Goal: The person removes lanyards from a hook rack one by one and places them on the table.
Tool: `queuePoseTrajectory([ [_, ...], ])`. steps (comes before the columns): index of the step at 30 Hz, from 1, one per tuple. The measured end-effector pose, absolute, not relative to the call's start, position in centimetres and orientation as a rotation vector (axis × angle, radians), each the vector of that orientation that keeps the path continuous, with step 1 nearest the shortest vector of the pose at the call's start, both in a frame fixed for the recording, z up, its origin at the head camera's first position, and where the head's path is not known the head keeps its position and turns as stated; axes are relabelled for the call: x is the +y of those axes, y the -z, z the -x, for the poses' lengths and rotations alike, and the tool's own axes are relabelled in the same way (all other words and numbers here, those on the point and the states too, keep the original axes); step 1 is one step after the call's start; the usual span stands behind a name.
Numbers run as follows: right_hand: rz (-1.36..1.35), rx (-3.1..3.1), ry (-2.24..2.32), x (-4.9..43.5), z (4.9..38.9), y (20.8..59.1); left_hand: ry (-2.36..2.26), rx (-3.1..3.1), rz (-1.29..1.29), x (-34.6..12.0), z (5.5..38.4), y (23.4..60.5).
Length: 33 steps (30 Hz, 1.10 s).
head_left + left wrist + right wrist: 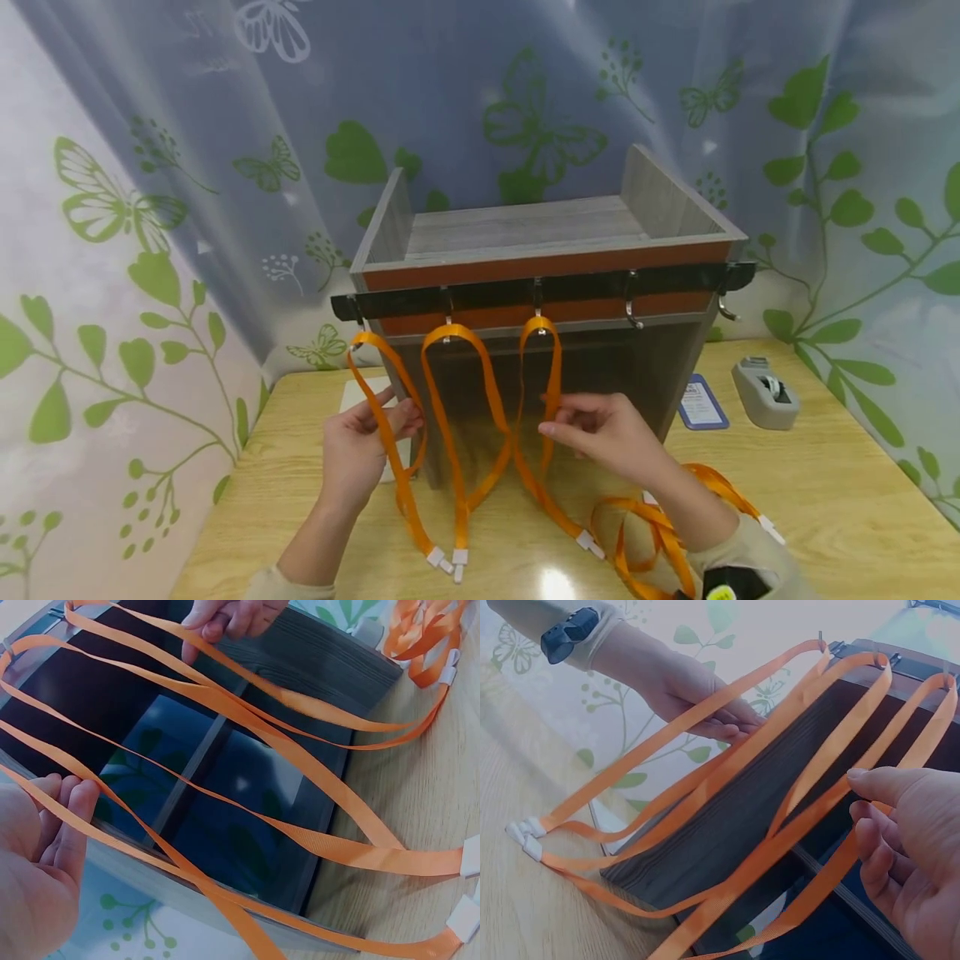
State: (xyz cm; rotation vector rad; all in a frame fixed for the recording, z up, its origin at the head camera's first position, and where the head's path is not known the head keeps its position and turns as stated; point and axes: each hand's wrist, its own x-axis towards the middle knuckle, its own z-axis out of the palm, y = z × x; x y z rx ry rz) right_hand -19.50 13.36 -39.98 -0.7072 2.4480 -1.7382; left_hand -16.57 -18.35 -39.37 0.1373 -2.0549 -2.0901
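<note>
Three orange lanyards hang by their loops from hooks on a black hook rail (487,296). My left hand (356,450) is at the left lanyard (414,517), its relaxed fingers touching the strap. My right hand (611,429) is at the third lanyard (557,367). In the right wrist view its thumb (866,776) lies against one strap, and the other fingers bend loosely close by. Between the hands hangs the middle lanyard (491,387), its lower part meeting the third one's strap. White clips (459,557) end the straps near the tabletop.
The rail runs across a grey wooden cabinet (525,229). Two further hooks (633,312) are at its right. More orange lanyards (652,533) lie bunched under my right forearm. A blue-framed card (702,404) and a grey tape dispenser (765,393) are on the table's right.
</note>
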Motion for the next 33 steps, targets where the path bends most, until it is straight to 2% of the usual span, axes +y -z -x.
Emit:
queuePoseTrajectory([
  [15,0.885,2.382,1.807,11.2,20.0,39.2,2.076,-2.077,-0.144,-18.3,16.7,39.2],
  [33,0.828,2.355,1.863,10.1,20.3,38.0,2.056,-2.081,-0.124,-18.3,16.5,39.2],
])
